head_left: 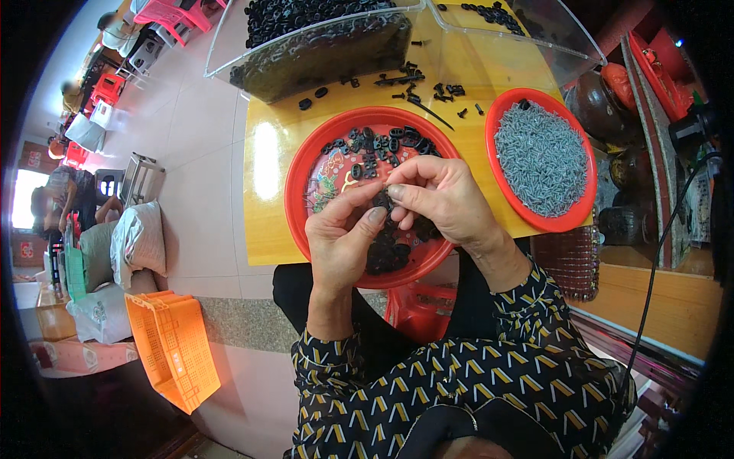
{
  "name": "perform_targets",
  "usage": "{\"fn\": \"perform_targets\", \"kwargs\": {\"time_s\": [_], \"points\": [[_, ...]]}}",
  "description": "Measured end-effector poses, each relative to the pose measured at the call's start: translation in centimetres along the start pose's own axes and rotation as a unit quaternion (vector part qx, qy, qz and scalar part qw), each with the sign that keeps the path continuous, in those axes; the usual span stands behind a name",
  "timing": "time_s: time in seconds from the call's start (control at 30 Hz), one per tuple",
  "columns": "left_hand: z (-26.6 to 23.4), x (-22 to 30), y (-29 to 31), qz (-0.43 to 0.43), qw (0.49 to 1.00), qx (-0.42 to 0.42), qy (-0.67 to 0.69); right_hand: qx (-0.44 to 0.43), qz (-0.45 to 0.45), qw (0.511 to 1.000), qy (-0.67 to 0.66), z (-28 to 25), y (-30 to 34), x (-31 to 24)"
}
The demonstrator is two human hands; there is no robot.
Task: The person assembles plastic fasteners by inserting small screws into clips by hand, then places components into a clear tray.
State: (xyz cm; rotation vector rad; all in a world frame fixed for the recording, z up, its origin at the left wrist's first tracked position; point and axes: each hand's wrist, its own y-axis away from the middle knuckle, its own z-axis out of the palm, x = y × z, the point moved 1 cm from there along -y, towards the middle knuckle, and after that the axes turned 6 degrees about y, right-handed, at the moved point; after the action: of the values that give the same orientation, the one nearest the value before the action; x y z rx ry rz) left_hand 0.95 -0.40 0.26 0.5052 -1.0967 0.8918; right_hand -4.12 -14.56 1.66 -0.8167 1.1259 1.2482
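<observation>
Where the small black part (384,200) sits: at your fingertips, above the red basin (295,191).
Left hand (342,237): thumb and index narrow, apparently pinching the part.
Right hand (443,195): thumb and index drawn close, meeting the left's; can't tell if you've got anything in them.
Fingertip step: looks like two-handed fine work on one part; next move calls for a steady left, small right-hand motion.
Loose black pieces (369,153): in the basin.
Silver screws (543,161): heaped in the red tray (495,145), to your right.

On my yellow worktop (264,222), a red basin (296,187) overhangs the near edge, a red dish (544,223) the right; clear bins (527,61) stand farward, loose black pieces (306,104) before them.
</observation>
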Motion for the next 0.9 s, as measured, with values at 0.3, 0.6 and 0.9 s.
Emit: {"fn": "perform_targets", "kwargs": {"time_s": [0.3,0.6,0.9], "points": [[-0.06,0.00,0.10,-0.009,1.000,0.009,0.013,-0.037,0.026,0.999,-0.013,-0.28,-0.12,0.12],[0.08,-0.13,0.40,0.012,1.000,-0.001,0.011,-0.060,0.034,0.996,-0.053,-0.80,-0.33,0.00],[0.06,-0.14,0.27,-0.011,1.000,-0.002,0.012,-0.027,0.024,0.999,-0.006,-0.66,-0.11,-0.29]]}}
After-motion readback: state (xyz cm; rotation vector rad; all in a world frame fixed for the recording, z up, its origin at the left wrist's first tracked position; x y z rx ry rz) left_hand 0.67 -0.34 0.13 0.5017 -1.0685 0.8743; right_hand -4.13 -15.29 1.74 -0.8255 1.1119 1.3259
